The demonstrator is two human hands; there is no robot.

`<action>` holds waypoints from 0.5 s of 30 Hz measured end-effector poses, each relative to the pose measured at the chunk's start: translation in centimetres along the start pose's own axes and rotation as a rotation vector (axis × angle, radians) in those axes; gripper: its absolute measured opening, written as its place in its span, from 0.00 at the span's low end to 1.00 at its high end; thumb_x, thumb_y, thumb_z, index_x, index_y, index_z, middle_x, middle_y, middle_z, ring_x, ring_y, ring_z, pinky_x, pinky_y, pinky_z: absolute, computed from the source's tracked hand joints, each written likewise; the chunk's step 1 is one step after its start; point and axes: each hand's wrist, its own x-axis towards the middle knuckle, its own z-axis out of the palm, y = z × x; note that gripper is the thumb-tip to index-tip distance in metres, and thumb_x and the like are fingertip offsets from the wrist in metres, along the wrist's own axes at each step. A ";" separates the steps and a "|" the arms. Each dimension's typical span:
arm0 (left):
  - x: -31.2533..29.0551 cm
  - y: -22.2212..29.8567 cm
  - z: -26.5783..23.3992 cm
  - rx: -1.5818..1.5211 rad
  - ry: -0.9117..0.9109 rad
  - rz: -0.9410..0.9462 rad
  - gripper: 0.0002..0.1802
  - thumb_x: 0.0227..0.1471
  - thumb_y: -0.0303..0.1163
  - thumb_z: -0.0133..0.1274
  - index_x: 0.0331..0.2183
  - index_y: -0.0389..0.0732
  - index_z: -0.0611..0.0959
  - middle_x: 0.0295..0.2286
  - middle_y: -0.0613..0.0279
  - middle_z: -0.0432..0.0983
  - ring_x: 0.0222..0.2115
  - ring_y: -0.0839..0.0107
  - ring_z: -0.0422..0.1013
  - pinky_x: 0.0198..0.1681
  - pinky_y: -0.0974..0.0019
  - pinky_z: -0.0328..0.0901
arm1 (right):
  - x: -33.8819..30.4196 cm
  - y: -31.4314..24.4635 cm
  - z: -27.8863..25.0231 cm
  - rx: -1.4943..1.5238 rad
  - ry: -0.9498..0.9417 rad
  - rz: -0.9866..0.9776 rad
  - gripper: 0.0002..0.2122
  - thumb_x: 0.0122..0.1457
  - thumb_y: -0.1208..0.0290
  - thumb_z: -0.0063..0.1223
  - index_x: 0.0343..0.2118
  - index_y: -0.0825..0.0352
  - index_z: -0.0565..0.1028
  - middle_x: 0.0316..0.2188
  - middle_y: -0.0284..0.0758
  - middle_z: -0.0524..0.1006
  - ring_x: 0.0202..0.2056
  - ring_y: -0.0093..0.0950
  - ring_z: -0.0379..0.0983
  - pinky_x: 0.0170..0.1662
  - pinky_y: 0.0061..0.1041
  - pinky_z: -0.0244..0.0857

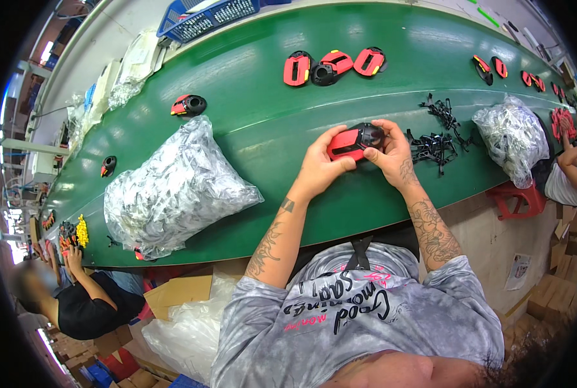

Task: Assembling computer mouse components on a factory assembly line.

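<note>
Both hands hold a red-and-black plastic part [348, 143] just above the green table [288, 213]. My left hand [321, 165] is closed round its red end, thumb along the near edge. The fingers and thumb of my right hand [395, 154] grip its black, rounded end. The undersides of the part and some fingertips are hidden. Right of my right hand lies a heap of small black plastic pieces [434, 150], with another small black cluster [445, 111] behind it. Farther back, three similar red-and-black parts [297, 69] sit in a row.
A large clear bag of wrapped pieces [175, 191] lies to the left, another bag [511, 136] to the right. A blue basket [207, 19] stands at the back. Co-workers sit at both sides; a red stool [520, 202] is by the right edge.
</note>
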 end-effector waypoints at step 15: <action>1.7 6.5 2.1 1.401 0.450 0.009 0.24 0.43 0.39 0.65 0.40 0.35 0.80 0.31 0.42 0.82 0.35 0.44 0.79 0.41 0.46 0.74 | -2.5 -2.7 -1.5 -0.223 0.222 -0.017 0.23 0.61 0.71 0.61 0.58 0.67 0.67 0.51 0.37 0.72 0.51 0.25 0.70 0.51 0.25 0.66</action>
